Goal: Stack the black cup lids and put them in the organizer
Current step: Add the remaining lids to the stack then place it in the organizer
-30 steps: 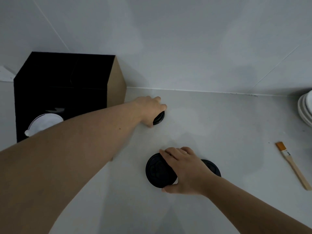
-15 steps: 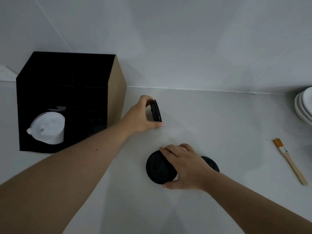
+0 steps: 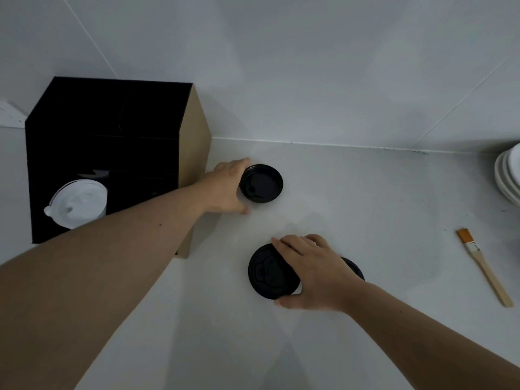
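Note:
My left hand [image 3: 225, 188] grips the left edge of a black cup lid [image 3: 261, 183], which faces up beside the organizer's right side. My right hand [image 3: 312, 273] presses on a second black lid [image 3: 268, 273] lying flat on the white counter, fingers over its right half. A third black lid [image 3: 353, 267] peeks out from under that hand's far side. The organizer [image 3: 107, 142], a black box with a brown side, stands at the left and holds white lids [image 3: 77, 204] in a lower slot.
A wooden brush [image 3: 482, 266] with orange bristles lies on the counter at the right. White plates [image 3: 508, 175] are stacked at the far right edge. The white wall meets the counter just behind the lids.
My left hand lifted the far lid off the counter, turned it from edge-on to face-up, and shifted it slightly right. My right hand stayed on the near lid.

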